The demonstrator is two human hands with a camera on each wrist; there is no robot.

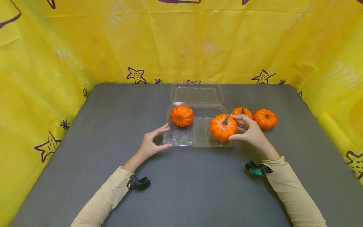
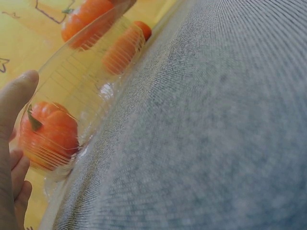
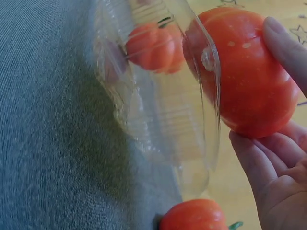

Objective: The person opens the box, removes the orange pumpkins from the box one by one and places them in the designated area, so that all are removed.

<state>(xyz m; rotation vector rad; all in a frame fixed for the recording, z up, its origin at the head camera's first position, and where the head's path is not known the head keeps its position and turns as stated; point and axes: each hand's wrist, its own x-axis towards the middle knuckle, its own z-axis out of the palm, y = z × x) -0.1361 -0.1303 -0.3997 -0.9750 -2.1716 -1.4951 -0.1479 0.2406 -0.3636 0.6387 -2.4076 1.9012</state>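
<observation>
A clear plastic clamshell container (image 1: 198,143) lies on the table with its lid (image 1: 197,94) folded back away from me. One small orange pumpkin (image 1: 182,115) sits in the container's left part. My left hand (image 1: 153,142) rests at the container's left side, fingers and thumb spread and fairly straight along the edge. Over the container's right part, my right hand (image 1: 249,130) grips a second pumpkin (image 1: 223,127) between thumb and fingers, its green stem upward. In the right wrist view, this held pumpkin (image 3: 244,72) is above the container's rim.
Two more pumpkins lie to the right of the container: one (image 1: 241,111) partly hidden behind my right hand, the other (image 1: 266,119) farther right. The dark grey table (image 1: 193,189) is bordered by a yellow patterned cloth (image 1: 170,41) at the back and sides.
</observation>
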